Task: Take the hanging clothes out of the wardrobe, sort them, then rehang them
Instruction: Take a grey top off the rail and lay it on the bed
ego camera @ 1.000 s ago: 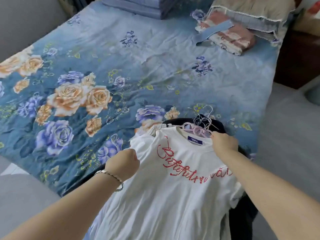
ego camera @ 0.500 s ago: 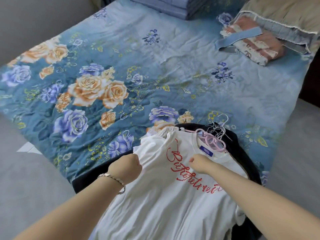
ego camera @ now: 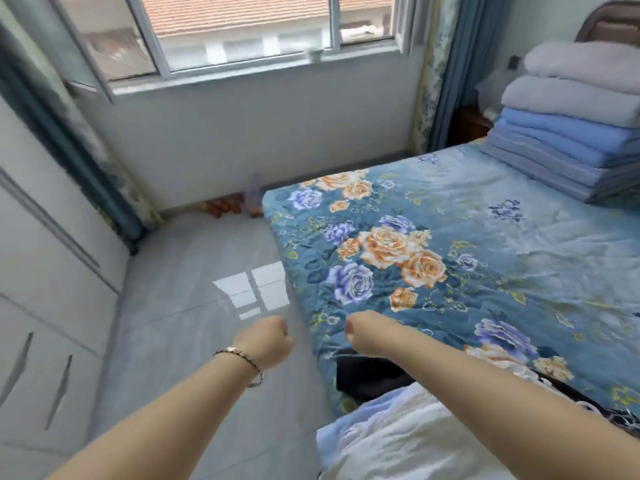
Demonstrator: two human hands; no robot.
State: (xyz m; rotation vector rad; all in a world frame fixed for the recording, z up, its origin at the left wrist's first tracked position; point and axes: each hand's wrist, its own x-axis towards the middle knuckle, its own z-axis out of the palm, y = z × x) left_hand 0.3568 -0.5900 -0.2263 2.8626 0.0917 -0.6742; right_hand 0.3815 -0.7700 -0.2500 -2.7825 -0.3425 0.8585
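A white wardrobe (ego camera: 52,271) fills the 9 o'clock side, a window (ego camera: 242,32) sits at 12 o'clock with a blue curtain (ego camera: 460,71) to its right, and a stack of folded blankets (ego camera: 568,140) rests on the bed (ego camera: 450,237) at 2 o'clock. Grey floor tiles (ego camera: 194,323) lie between wardrobe and bed, with nothing between the hands and the wardrobe doors. The clothes lie at 5 o'clock on the near corner of the bed: a white shirt (ego camera: 398,441) on top of a dark garment (ego camera: 367,375) that hangs over the bed's edge. The right forearm crosses over them, and the collar and hangers are out of sight, so which way the shirt points cannot be told; the visible part runs roughly from 10 toward 4 o'clock. The left hand (ego camera: 266,341), with a bracelet (ego camera: 242,358) at the wrist, hovers over the floor with its fingers curled into a fist, gripping nothing. The right hand (ego camera: 367,332) hovers at the bed's edge, also curled and empty. Half a second ago both hands were on the shirt; now they have let go and the view has swung left toward the wardrobe.
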